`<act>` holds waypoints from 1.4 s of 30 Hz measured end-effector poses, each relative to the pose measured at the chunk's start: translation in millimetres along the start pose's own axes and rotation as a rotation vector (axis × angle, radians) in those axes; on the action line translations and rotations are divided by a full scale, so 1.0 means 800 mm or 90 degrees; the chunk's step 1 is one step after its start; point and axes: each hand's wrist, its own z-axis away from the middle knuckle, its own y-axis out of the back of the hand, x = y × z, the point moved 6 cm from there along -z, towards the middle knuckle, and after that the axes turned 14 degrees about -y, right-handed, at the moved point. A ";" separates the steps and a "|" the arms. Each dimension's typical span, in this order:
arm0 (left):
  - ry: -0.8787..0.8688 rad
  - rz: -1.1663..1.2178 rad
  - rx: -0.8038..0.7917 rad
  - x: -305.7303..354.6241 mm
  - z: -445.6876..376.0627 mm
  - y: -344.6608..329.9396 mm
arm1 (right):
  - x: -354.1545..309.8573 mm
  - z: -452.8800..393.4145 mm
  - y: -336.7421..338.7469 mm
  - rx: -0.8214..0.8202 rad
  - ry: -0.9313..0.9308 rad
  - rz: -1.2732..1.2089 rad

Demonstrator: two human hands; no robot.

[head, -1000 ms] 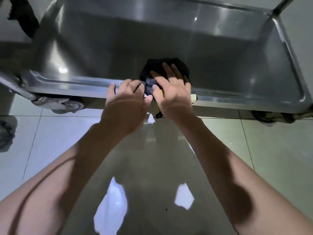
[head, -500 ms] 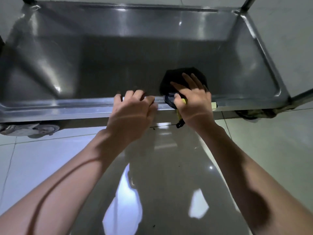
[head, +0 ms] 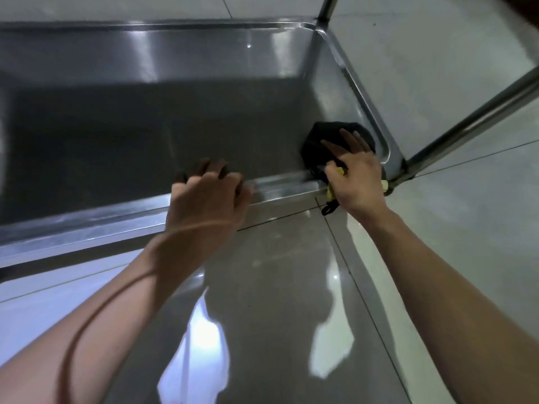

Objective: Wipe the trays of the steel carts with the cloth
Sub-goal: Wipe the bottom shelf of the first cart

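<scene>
Cloth [head: 326,144] in tray [head: 175,118] corner under right hand [head: 357,182] flat fingers [head: 351,139]; left hand [head: 204,202] fingers curled over rim

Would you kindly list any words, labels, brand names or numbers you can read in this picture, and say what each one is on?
None: no readable text shows anywhere.
Steel tray: bare metal, only glare.
Black cloth under the right hand: no print visible; its yellow bits are too small and blurred to show any writing.
Left hand on the tray's near rim and the floor tiles: unmarked.
</scene>
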 end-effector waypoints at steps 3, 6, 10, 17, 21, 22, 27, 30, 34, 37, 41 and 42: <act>0.006 -0.010 0.015 -0.003 -0.005 -0.001 | 0.045 -0.025 0.018 0.037 -0.047 0.007; 0.002 0.020 0.029 -0.005 -0.003 -0.002 | 0.061 -0.038 0.018 0.050 -0.077 0.041; 0.004 0.075 0.013 -0.024 0.001 0.003 | 0.055 -0.035 0.013 0.045 -0.086 0.065; 0.050 0.044 -0.050 -0.083 0.019 0.016 | -0.024 -0.005 -0.017 -0.042 -0.037 0.064; 0.081 0.114 -0.024 -0.103 0.026 0.026 | -0.127 0.038 -0.069 -0.101 0.089 0.079; 0.075 0.097 -0.003 -0.110 0.029 0.032 | -0.152 0.048 -0.082 -0.109 0.104 0.066; 0.100 0.032 -0.060 -0.142 0.045 0.037 | -0.264 0.097 -0.135 -0.143 0.198 0.073; 0.101 0.024 -0.045 -0.147 0.054 0.038 | -0.287 0.103 -0.141 -0.160 0.212 0.078; 0.102 0.009 -0.015 -0.139 0.053 0.042 | -0.280 0.094 -0.132 -0.162 0.225 0.060; 0.088 0.044 -0.029 -0.127 0.041 0.036 | -0.268 0.081 -0.125 -0.148 0.225 0.033; 0.035 0.027 -0.091 -0.106 0.010 0.022 | -0.233 0.052 -0.111 -0.126 0.188 -0.003; 0.028 0.014 -0.096 -0.100 0.002 0.020 | -0.221 0.042 -0.108 -0.123 0.180 -0.001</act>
